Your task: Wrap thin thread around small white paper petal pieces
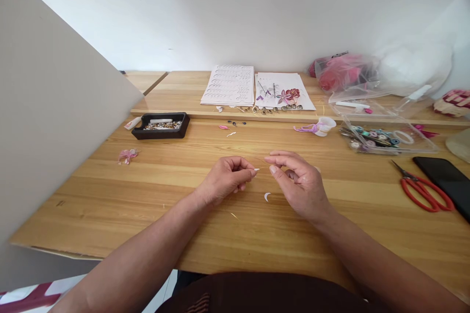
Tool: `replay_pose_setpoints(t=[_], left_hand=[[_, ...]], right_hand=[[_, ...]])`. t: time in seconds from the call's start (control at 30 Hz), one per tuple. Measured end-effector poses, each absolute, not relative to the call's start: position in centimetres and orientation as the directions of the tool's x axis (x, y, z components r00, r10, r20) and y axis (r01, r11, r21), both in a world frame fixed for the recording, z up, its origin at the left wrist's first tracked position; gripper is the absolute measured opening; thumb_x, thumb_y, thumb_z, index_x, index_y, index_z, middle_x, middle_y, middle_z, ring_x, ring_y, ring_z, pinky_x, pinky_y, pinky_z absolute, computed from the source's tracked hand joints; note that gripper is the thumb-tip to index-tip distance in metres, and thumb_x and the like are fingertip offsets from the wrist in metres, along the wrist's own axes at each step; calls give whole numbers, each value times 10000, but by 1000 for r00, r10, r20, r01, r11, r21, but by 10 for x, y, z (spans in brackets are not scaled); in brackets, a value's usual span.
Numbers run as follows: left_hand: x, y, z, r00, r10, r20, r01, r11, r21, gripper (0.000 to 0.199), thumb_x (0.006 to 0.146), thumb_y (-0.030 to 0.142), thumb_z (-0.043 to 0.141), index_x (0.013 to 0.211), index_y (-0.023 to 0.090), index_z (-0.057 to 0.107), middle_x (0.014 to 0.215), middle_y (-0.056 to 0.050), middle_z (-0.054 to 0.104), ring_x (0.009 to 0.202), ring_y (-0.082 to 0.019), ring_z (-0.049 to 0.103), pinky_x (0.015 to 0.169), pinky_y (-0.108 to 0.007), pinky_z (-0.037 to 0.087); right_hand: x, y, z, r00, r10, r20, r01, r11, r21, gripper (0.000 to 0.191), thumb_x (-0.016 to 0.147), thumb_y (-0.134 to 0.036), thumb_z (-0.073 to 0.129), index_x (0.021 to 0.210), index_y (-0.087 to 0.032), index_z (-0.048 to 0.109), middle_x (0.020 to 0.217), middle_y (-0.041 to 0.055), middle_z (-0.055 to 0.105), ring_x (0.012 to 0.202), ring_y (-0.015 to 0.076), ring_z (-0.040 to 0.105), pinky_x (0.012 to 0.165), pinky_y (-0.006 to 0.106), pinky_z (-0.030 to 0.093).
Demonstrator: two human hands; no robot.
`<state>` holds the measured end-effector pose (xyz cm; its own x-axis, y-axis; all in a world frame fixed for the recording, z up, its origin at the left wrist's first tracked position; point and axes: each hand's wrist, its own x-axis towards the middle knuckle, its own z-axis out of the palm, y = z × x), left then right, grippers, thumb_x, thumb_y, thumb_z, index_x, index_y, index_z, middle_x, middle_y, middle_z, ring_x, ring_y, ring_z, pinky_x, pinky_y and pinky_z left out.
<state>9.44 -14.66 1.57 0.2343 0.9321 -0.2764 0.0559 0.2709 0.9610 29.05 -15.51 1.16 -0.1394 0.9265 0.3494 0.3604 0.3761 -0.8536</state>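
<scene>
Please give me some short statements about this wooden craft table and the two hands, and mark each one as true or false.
1. The left hand pinches a tiny white paper piece. True.
2. The red-handled scissors lie beside the left hand. False: they lie far to the right, near the black phone.
3. The black rectangular tray sits left of the hands. True.
4. The right hand holds the scissors. False: it does not touch them.

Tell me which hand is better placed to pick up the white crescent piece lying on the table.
Right. The right hand hovers just beside the white crescent piece with free fingers, while the left hand is pinching a small white strip.
</scene>
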Motion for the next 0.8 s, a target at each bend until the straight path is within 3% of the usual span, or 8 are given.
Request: replay_pose_setpoints(t=[0.17, 0.23, 0.43, 0.8], left_hand=[[95, -148, 17, 231, 934, -274, 103, 256, 961, 273, 735, 396, 748, 786, 149, 643, 508, 49, 538, 440, -65, 447, 425, -179, 320], [94, -149, 16, 236, 935, -263, 129, 239, 963, 269, 744, 399, 738, 796, 151, 649, 512, 47, 542, 442, -69, 454, 432, -183, 327], [93, -148, 15, 242, 940, -240, 162, 205, 965, 258, 768, 397, 725, 787, 156, 636, 515, 48, 549, 440, -67, 447, 444, -187, 328], [95, -149, 17, 241, 943, -229, 188, 186, 964, 258, 765, 400, 721, 784, 155, 643, 516, 43, 554, 441, -70, 448, 458, -194, 337]], right_hand=[[288, -159, 14, -153, 965, 213, 395, 257, -882, 350, 910, -300, 614, 1245, -210, 661, 998, 76, 769, 650, 153, 647, 526, 271, 489], [288, -161, 13, -172, 956, 237, 429, 289, -856, 360, 906, -283, 613, 1256, -214, 655, 973, 64, 772, 594, 138, 616, 519, 277, 480], [287, -160, 10, -225, 887, 404, 480, 462, -746, 210, 899, -209, 608, 1069, -195, 730, 965, 75, 737, 736, 163, 652, 576, 285, 505], [287, -160, 6, -207, 916, 344, 520, 401, -754, 333, 895, -236, 616, 1224, -218, 664, 788, 12, 661, 639, 145, 582, 623, 303, 504]])
